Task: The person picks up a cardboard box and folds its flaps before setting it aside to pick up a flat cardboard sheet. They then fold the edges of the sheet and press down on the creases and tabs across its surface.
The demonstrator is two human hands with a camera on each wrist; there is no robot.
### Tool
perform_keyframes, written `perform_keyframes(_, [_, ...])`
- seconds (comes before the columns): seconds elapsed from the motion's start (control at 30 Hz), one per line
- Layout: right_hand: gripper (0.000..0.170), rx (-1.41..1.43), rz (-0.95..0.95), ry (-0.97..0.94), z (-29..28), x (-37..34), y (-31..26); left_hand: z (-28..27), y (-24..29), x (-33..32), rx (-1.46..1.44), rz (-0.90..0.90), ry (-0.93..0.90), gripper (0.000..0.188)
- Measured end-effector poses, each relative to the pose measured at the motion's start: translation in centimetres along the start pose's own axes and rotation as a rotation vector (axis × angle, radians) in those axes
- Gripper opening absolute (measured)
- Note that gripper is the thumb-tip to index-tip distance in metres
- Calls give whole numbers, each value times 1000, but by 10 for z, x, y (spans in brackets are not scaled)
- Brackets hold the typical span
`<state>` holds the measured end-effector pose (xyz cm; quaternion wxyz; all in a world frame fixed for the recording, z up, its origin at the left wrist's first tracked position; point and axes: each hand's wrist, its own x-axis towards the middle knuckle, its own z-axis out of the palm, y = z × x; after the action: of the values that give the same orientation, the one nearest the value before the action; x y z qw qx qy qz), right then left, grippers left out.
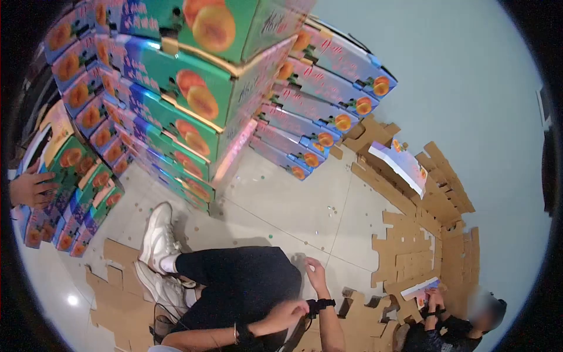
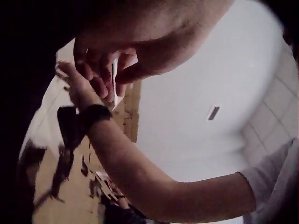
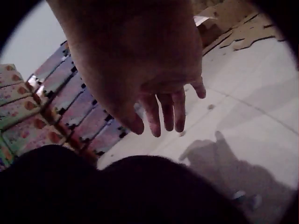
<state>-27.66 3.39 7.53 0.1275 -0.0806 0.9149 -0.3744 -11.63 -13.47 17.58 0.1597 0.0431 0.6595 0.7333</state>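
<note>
In the head view my left hand (image 1: 284, 317) is over my dark-clad leg, fingers loosely bent, near the right wrist's black band (image 1: 321, 305). The left wrist view shows that hand (image 2: 154, 42) with curled fingers; a pale strip shows between them, and I cannot tell whether it is background. My right hand (image 1: 315, 274) is raised beside my knee, empty. Its fingers spread downward above the tiled floor in the right wrist view, where the hand (image 3: 140, 60) touches nothing.
Printed fruit cartons (image 1: 193, 94) stand stacked ahead. Another person's hand (image 1: 32, 189) rests by cartons at left. Flattened brown cardboard (image 1: 410, 246) lies at right, where a seated person (image 1: 463, 325) handles a printed piece (image 1: 421, 290). More cardboard (image 1: 117, 314) lies beside my shoes.
</note>
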Motion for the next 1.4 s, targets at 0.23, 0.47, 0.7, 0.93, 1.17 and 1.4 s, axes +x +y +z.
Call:
perform_keyframes(0.23, [25,47,-416,19,-11,19,-85,-134,147,14,532,760,491,23])
perform_keyframes(0.47, [26,141,-513,308,-122,61,-197,-266,323,-23,837,1021,1156,34])
perform_keyframes(0.7, [25,319,-717,247,-172,21,-354,-363,496,-18,1441,1349,1391,34])
perform_keyframes(0.93, [24,-11,-695,-366,-102,-23,-292,-436,543,5,1522,579,1176,60])
perform_keyframes(1.17, [32,-105,-451,-667,-67,-61,-207,-435,573,4,1531,473,874,62])
perform_keyframes(1.4, [32,-220,-436,-698,-50,-67,-185,-460,561,8,1269,537,657,65])
